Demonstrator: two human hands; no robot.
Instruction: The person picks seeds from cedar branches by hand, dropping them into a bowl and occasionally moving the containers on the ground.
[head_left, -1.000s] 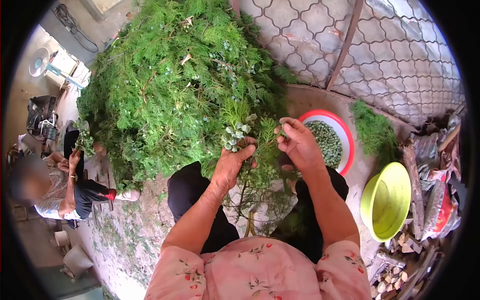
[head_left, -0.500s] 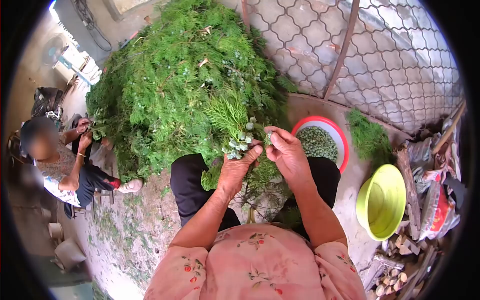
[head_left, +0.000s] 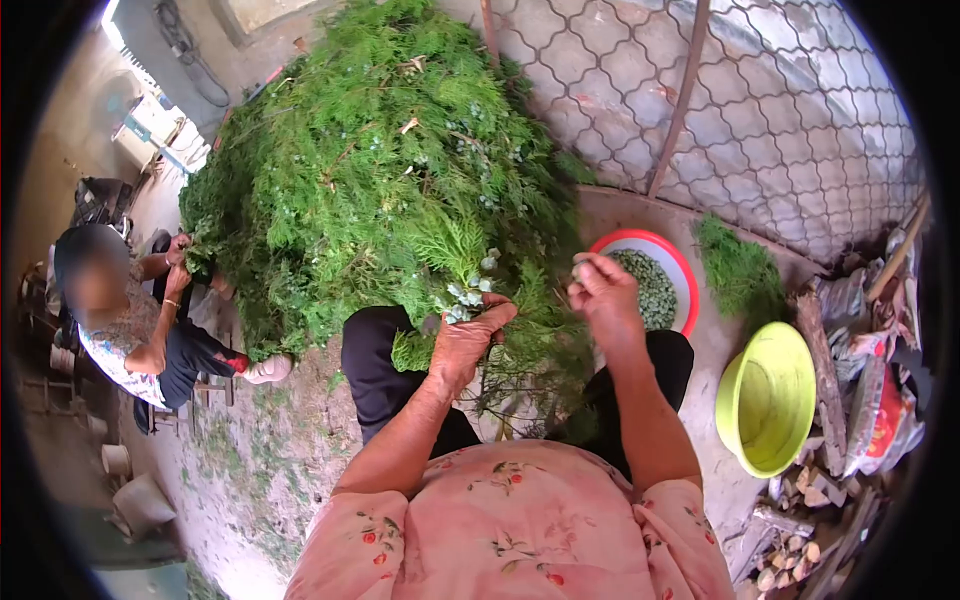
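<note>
My left hand (head_left: 465,352) is closed around a leafy conifer branch (head_left: 447,247) that bears a cluster of pale blue-green cones (head_left: 468,297). Feathery foliage from the branch hangs between my knees. My right hand (head_left: 610,300) is in the air just left of the red-rimmed white basin (head_left: 691,290), overlapping its edge in view. Its fingers are pinched, with a small greenish cone (head_left: 577,271) partly showing at the tips. Many picked green cones (head_left: 652,288) lie inside the basin.
A large heap of conifer branches (head_left: 350,170) rises in front of me. On the left sits another person (head_left: 150,320), hands at the heap. To the right are a yellow-green tub (head_left: 735,400), a small pile of sprigs (head_left: 735,262), firewood (head_left: 790,560) and wire mesh (head_left: 780,120).
My right hand has moved right, away from the branch and toward the basin, fingers still pinched. My left hand keeps hold of the branch and has shifted only slightly.
</note>
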